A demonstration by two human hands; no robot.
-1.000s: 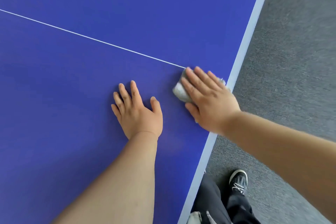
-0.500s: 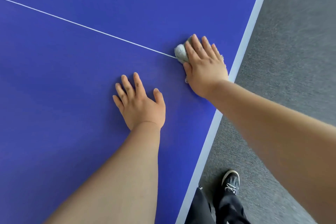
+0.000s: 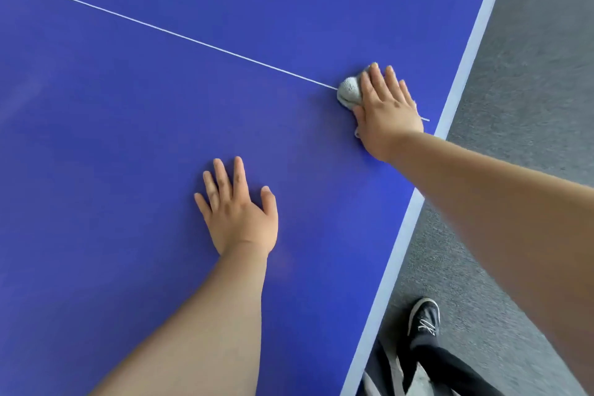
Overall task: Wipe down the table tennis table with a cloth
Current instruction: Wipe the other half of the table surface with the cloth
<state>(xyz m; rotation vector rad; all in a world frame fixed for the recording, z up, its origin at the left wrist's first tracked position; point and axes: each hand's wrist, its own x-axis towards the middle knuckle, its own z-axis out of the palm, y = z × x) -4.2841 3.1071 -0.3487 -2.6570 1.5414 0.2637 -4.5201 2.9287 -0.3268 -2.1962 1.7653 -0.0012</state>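
Observation:
The blue table tennis table (image 3: 128,138) fills most of the view, with a thin white centre line (image 3: 193,38) running from upper left to the right edge. A small bunched grey cloth (image 3: 348,92) lies on that line near the table's white side border (image 3: 463,61). My right hand (image 3: 385,109) presses flat on the cloth with straight fingers, covering most of it. My left hand (image 3: 239,212) rests flat on the bare blue surface, fingers spread, below and left of the cloth.
Grey carpet floor (image 3: 530,90) lies to the right of the table edge. My foot in a black shoe with white laces (image 3: 422,317) and a dark trouser leg stand close to the table's near right edge.
My right hand slid the cloth away from me along the right edge onto the white centre line. My left hand stays planted in place.

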